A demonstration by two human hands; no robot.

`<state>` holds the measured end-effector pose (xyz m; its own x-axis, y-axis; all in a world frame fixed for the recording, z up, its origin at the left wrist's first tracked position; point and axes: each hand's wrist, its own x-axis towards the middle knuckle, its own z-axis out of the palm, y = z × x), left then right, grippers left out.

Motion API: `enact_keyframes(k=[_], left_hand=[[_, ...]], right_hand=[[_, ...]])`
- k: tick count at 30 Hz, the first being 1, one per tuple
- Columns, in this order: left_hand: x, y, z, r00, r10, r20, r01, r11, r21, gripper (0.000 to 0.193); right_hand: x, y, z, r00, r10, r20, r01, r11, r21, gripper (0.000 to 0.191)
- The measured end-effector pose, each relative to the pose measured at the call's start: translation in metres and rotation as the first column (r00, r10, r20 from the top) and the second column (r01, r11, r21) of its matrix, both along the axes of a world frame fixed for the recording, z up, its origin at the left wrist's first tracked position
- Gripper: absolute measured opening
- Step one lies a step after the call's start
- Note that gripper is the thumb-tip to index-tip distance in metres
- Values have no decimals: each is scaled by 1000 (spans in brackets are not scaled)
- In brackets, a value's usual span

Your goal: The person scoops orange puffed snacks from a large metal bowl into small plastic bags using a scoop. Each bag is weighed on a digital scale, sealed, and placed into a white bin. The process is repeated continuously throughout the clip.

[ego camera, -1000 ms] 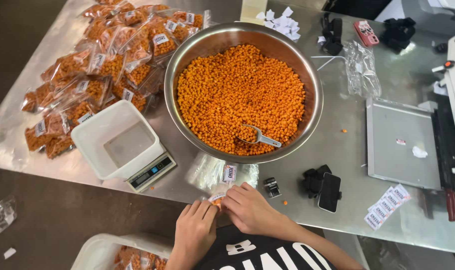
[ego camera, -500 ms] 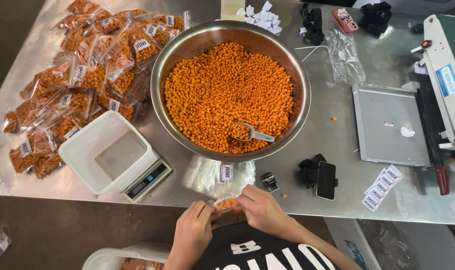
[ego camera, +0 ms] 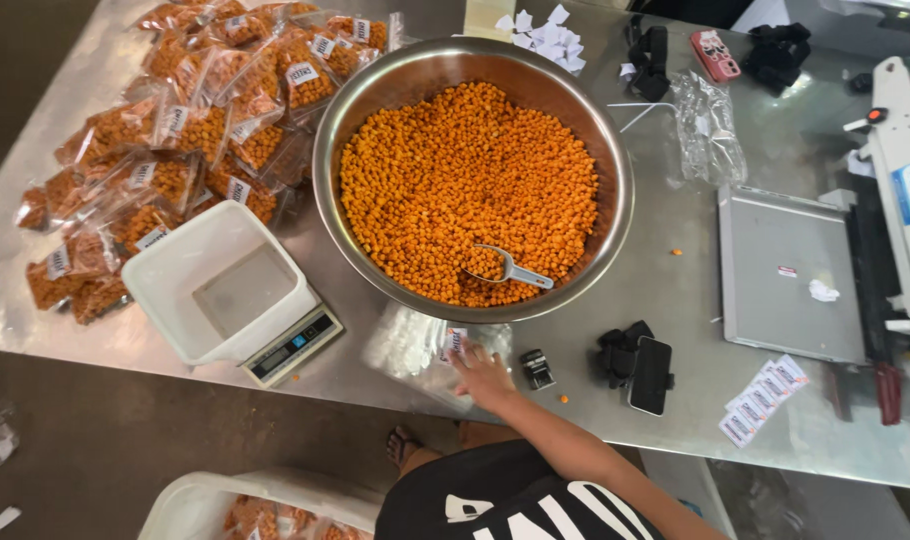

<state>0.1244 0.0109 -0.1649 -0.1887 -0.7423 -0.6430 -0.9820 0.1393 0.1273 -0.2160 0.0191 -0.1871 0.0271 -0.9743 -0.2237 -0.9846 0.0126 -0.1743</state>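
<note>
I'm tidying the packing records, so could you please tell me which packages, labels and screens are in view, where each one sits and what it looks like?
Filled bags: clear, orange snacks, white labels, heaped far left on the table.
Empty bags: clear stack under the right hand, one white label.
Label strips: white and red, near right.
Scale display: small grey panel under a white tub.
Phone: dark screen, right of the hand.

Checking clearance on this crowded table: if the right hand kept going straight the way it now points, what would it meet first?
The right hand already rests on the clear empty bags; straight on, it would likely reach the steel bowl, at its near rim, though depth is unclear.
</note>
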Motion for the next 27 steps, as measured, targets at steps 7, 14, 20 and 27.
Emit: enact_keyframes(k=[7, 14, 20, 27], left_hand=[[-8, 26, -11, 989, 12, -148, -17, 999, -34, 56], [-43, 11, 6, 964, -120, -237, 84, 984, -157, 60], [-50, 10, 20, 883, -83, -462, -18, 978, -209, 40], [-98, -15, 11, -261, 777, -573, -268, 512, 816, 40]], right_hand=[[-15, -1, 7, 995, 67, 80, -53, 984, -168, 51], [-15, -3, 12, 996, 90, 7, -89, 990, -112, 59], [-12, 7, 11, 998, 22, 55, -1, 937, -349, 29], [3, 41, 91, 946, 296, 133, -107, 674, -731, 27]])
